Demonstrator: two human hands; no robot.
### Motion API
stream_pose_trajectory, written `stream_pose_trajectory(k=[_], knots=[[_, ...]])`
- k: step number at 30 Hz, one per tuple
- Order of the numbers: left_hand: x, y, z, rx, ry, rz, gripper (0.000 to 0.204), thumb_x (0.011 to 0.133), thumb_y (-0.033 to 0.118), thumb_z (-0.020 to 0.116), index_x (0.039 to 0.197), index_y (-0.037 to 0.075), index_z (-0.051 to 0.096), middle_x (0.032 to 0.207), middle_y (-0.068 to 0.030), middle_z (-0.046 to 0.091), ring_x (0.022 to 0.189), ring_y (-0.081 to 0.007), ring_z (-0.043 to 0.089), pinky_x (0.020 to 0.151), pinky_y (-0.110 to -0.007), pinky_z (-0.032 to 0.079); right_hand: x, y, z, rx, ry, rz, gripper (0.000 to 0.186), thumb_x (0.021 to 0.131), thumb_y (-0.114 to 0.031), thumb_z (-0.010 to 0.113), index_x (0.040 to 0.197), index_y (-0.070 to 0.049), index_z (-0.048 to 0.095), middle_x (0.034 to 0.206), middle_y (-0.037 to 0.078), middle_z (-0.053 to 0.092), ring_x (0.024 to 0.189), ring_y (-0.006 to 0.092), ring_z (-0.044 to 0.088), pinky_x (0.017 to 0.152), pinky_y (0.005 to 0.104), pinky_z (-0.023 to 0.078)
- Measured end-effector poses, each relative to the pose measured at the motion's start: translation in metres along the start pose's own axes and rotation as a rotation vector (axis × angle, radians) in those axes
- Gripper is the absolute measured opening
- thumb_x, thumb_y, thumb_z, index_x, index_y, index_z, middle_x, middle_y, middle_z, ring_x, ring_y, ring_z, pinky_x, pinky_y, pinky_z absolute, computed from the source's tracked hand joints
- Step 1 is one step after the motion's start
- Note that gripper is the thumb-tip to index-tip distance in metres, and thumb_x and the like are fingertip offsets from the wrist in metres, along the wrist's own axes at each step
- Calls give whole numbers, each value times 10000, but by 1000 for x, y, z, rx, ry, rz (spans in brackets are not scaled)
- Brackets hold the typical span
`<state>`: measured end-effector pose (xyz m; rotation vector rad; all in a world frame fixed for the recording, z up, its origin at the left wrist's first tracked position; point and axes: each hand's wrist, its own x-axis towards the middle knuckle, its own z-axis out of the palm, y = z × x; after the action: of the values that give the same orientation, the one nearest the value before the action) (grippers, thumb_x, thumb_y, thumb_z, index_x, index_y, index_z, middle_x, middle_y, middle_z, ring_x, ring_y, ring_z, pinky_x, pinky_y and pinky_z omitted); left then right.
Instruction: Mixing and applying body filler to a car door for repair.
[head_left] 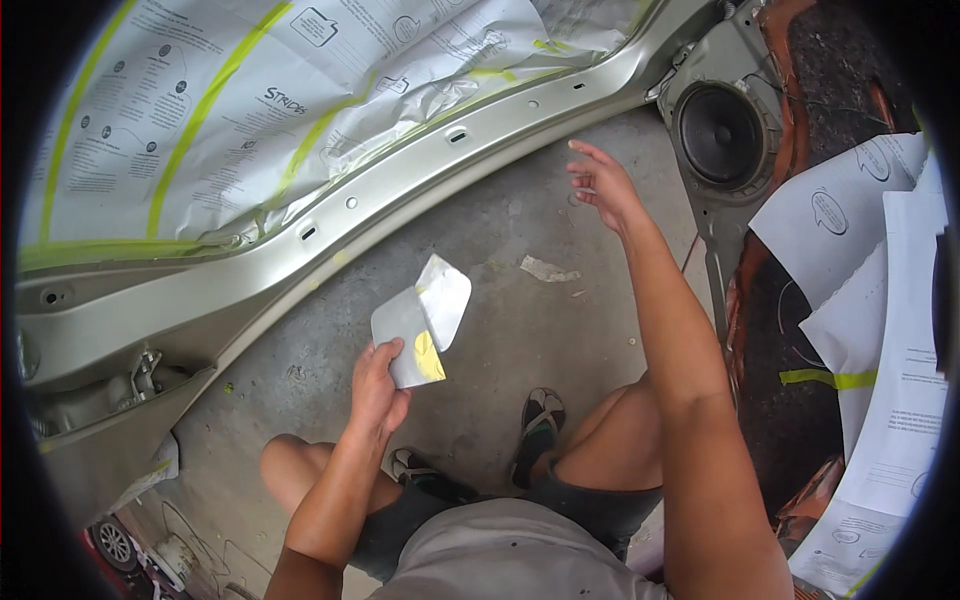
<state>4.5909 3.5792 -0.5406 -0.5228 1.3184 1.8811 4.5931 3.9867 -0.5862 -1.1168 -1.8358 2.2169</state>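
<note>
My left hand [376, 388] is closed on flat silvery putty spreaders [398, 325], thumb on top. A second silvery piece [446, 300] fans out beyond the first, at an angle to it. A smear of yellow putty [427, 356] lies near the lower right corner of the nearer plate. Out to the right, my right hand [603, 186] is raised over the concrete floor, below the car's bare metal sill [400, 190]. Its fingers are apart and loosely bent, and nothing shows in them. It touches nothing that I can see.
White printed paper [230, 120] held by yellow-green tape covers the opening beyond the sill. A door panel with a round black speaker [722, 135] stands at right, beside more loose masking paper [850, 250]. A torn scrap [548, 269] lies on the concrete floor [500, 220]. My sandalled feet are below.
</note>
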Motion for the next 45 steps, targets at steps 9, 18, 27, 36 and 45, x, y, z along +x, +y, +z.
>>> stream_pose_trajectory(k=[9,18,27,36,45], knots=[[-2,-19,-15,-28,17,-59,356,909,100,528,1233,-37,474,1061,-114,597,910,-203,629,776,-338,538,71,-9,-30,178,302,-109,522,840,-107,540,1356,-171,495,889,-3,547,662,99,482,573,267,431],[-10,-12,-5,-60,42,-47,360,906,91,526,1238,-42,486,1085,-123,607,924,-205,631,812,-341,530,98,-9,-37,-28,356,-86,513,824,-146,584,1334,-141,536,896,14,562,653,94,485,550,253,416],[-10,-10,-5,-50,14,-52,339,908,116,525,1212,-25,476,1083,-125,604,937,-222,641,843,-359,537,73,1,-21,-40,184,-133,440,836,-96,546,1271,-124,608,771,-51,495,623,69,460,580,229,431],[-4,-6,2,-56,-17,-43,363,910,121,525,1234,-33,469,1097,-126,604,943,-220,640,844,-355,539,35,14,32,15,119,-153,428,854,-89,541,1277,-95,606,765,-59,505,593,50,442,566,225,414],[-6,-4,0,-67,14,-43,356,910,117,523,1226,-37,466,1087,-127,604,921,-218,646,826,-358,547,53,17,39,-8,234,-181,441,847,-78,553,1285,-77,602,740,-34,509,559,64,429,509,236,399]])
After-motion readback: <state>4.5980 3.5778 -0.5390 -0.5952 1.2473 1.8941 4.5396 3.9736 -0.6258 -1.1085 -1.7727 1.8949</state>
